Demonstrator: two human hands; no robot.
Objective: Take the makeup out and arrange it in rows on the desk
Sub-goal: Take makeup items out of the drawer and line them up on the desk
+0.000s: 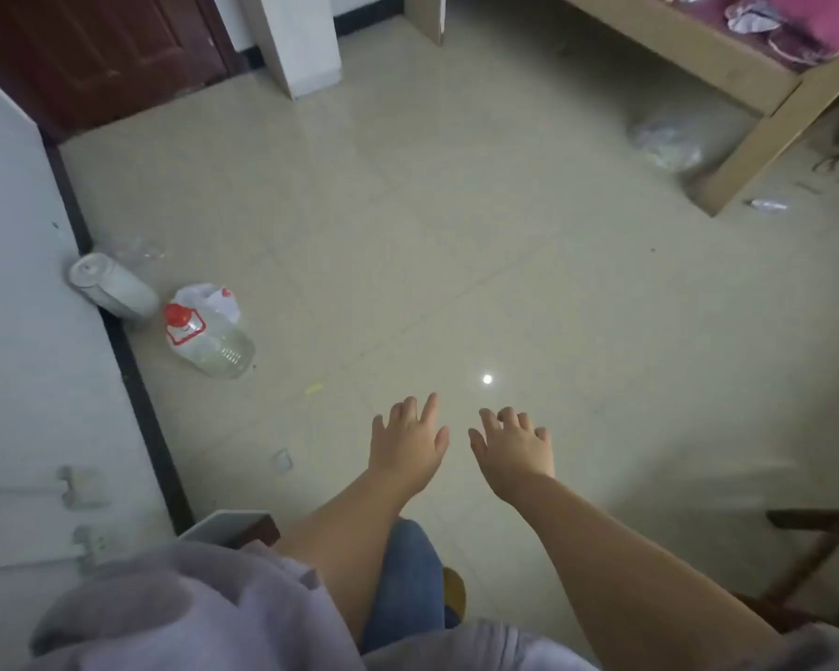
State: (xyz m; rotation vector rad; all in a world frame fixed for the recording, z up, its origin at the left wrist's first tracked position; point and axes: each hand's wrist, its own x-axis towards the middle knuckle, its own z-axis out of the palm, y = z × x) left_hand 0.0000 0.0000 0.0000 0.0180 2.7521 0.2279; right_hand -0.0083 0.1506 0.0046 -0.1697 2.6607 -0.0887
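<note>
reaching forward over the tiled floor (pixel 456 210), the left hand (pixel 408 440) and the right hand (pixel 514 445) hang side by side, palms down, a narrow gap between them. both are relaxed, fingers loosely spread and a little bent, and neither holds or touches anything. bare forearms run back from them to pale lilac sleeves (pixel 190 612) at the bottom edge of the view, with a blue denim knee (pixel 408 583) between the arms and a yellowish shoe tip (pixel 454 590) just beside it.

a small bright spot of light (pixel 487 379) lies on the floor just beyond the fingertips. no makeup and no desk show anywhere in this view, so where the makeup is cannot be told.

towards the left edge of the floor, against a dark skirting strip (pixel 132 370) under a white wall (pixel 15 283), a clear plastic jug with a red cap (pixel 209 339) lies tilted, a crumpled white bag (pixel 209 295) touching it behind. a pale grey cylinder (pixel 112 283) lies on its side just beyond, near the wall. a dark red door (pixel 93 46) fills the far left corner, with a white panel (pixel 301 41) beside it.

at the far right corner a light wooden bed frame (pixel 727 75) carries pink bedding (pixel 805 26); a clear plastic bag (pixel 669 138) sits under it by the leg. a dark wooden stool (pixel 819 549), blurred, shows at the right edge.
</note>
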